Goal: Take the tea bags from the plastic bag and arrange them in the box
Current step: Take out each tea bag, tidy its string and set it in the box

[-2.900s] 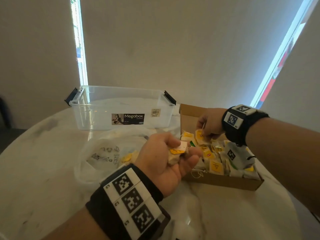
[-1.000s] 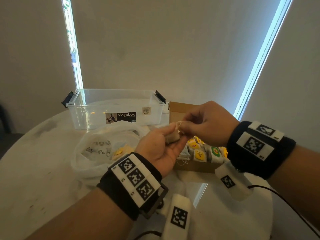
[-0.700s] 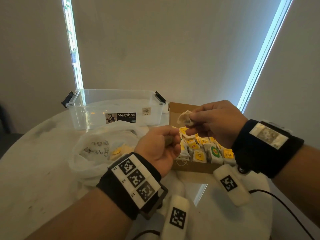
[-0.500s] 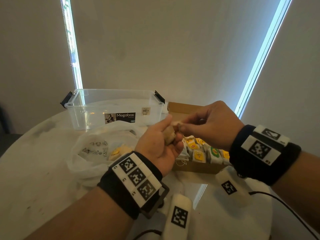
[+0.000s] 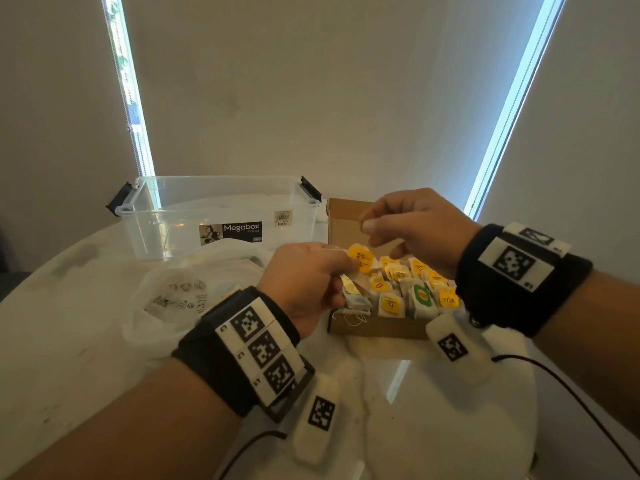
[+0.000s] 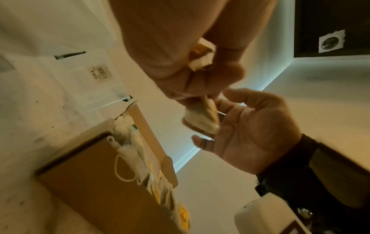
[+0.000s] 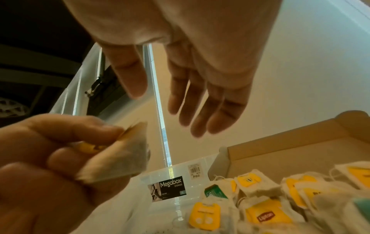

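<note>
Left hand (image 5: 308, 275) pinches tea bag (image 7: 120, 159): pale pouch, yellow tag, seemingly creased.

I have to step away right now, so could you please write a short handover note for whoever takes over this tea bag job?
Left hand: pinches a tea bag with a yellow tag, above the near left corner of the cardboard box.
Right hand: open, holds nothing, hovers over the box.
Plastic bag: on the table left of the box; what remains inside is hard to tell.
Done: rows of tea bags fill the near part of the box.
Left: place the held bag, then fetch any remaining from the plastic bag. The clear Megabox tub behind is not in use.
</note>
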